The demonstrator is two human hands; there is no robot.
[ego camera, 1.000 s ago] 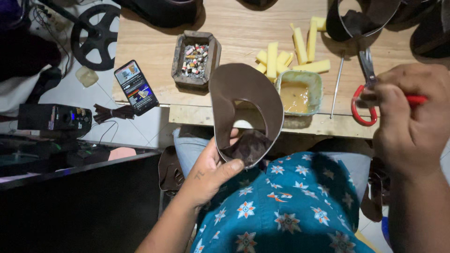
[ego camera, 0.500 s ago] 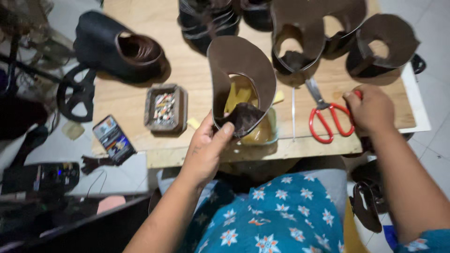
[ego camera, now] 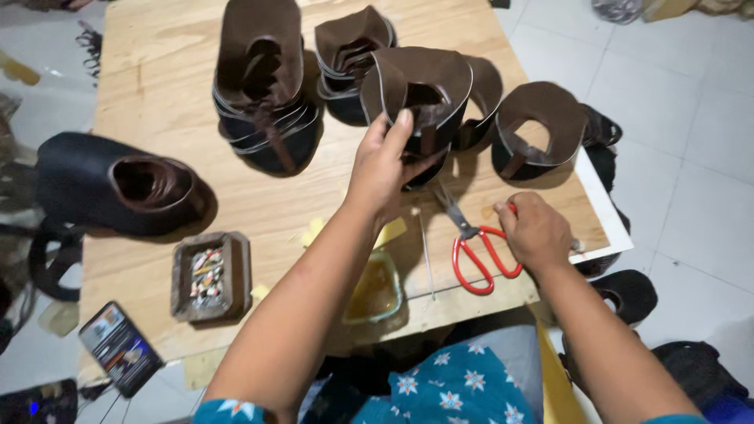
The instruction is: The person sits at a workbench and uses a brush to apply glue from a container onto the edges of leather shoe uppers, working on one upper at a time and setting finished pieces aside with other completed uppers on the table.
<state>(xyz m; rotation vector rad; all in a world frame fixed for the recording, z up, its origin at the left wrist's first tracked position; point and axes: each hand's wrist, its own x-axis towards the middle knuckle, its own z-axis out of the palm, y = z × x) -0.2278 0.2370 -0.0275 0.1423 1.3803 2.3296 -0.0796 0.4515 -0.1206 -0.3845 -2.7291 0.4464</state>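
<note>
A low plywood worktable [ego camera: 157, 71] fills the centre, its pale wood grain evenly lit from above. A white board edge [ego camera: 609, 216] shows along its side at 3 o'clock. Light grey floor tiles [ego camera: 691, 102] with thin dark joints spread from 1 to 4 o'clock. More pale floor [ego camera: 39, 110] shows at 9 o'clock, partly shadowed. No walls or windows are in view.
</note>
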